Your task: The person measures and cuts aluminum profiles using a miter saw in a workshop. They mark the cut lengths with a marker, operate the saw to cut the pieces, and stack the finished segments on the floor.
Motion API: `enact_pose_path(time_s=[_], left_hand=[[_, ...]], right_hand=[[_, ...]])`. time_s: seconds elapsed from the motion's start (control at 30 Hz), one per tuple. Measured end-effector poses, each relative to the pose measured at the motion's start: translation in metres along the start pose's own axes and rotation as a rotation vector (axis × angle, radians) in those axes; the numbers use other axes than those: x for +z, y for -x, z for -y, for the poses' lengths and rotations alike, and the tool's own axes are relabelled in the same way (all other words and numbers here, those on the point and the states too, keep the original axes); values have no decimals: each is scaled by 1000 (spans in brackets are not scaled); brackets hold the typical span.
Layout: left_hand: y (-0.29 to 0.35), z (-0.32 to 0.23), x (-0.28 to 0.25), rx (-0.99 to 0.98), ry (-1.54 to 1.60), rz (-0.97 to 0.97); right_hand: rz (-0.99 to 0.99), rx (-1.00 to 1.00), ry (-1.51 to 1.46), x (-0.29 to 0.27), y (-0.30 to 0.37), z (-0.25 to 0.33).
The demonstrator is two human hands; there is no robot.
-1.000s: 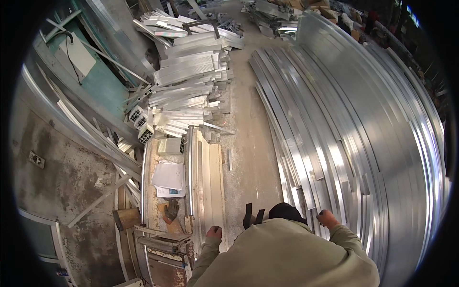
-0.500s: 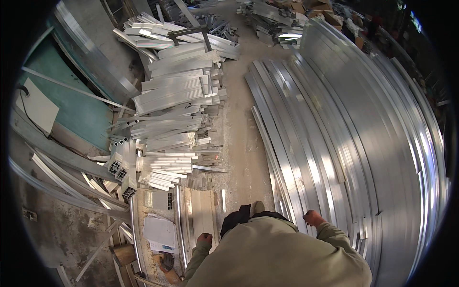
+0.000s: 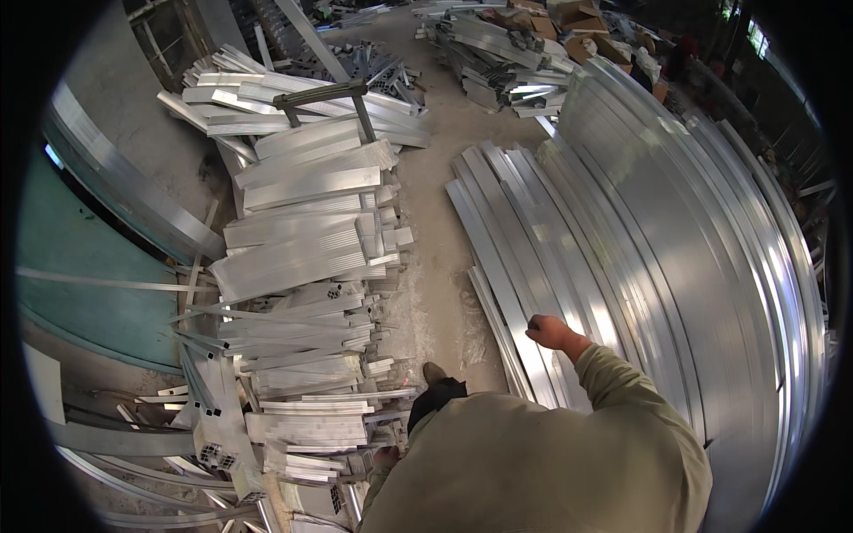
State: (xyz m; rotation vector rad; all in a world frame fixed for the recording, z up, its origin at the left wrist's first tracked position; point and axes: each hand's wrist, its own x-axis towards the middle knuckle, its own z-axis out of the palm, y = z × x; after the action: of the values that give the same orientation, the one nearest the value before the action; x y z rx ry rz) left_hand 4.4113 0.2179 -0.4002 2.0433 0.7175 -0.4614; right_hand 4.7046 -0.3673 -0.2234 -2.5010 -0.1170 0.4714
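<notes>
Where piled bars [image 3: 293, 258] and long profiles [image 3: 622, 231] end, an aisle [image 3: 435, 231] runs between.

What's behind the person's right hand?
Long silver metal strips show around the right hand. The patch directly behind the hand is covered, and whatever lies beneath the strips cannot be seen.

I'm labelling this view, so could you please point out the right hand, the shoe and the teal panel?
Right hand [image 3: 553, 332], head view: back of hand.
Shoe [image 3: 434, 373], head view: upper.
Teal panel [image 3: 87, 242], head view: flat face.
</notes>
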Motion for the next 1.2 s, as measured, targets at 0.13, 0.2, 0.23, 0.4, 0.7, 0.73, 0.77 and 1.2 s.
enact_pose_path(time_s=[0.13,0.2,0.23,0.4,0.7,0.73,0.77,1.2], left_hand=[[-102,-164,-20,5,200,30],[-169,-212,-29,-21,215,105],[-199,-237,-36,-19,153,158],[-362,-354,-45,129,135,-18],[-554,-602,-27,179,-46,-43],[-575,-636,-27,230,-44,-40],[-595,-668,-28,273,-42,-37],[-924,-1121,-8,801,-84,203]], right_hand=[[248,174,208,-22,-59,-63],[269,304,68,-56,-85,-43],[241,443,-136,-47,-100,-69],[356,739,-396,-79,-181,-93],[153,666,-507,-181,-509,-145],[115,544,-404,-192,-554,-142],[85,424,-300,-202,-599,-139],[-95,353,-338,-378,-1017,-109]])
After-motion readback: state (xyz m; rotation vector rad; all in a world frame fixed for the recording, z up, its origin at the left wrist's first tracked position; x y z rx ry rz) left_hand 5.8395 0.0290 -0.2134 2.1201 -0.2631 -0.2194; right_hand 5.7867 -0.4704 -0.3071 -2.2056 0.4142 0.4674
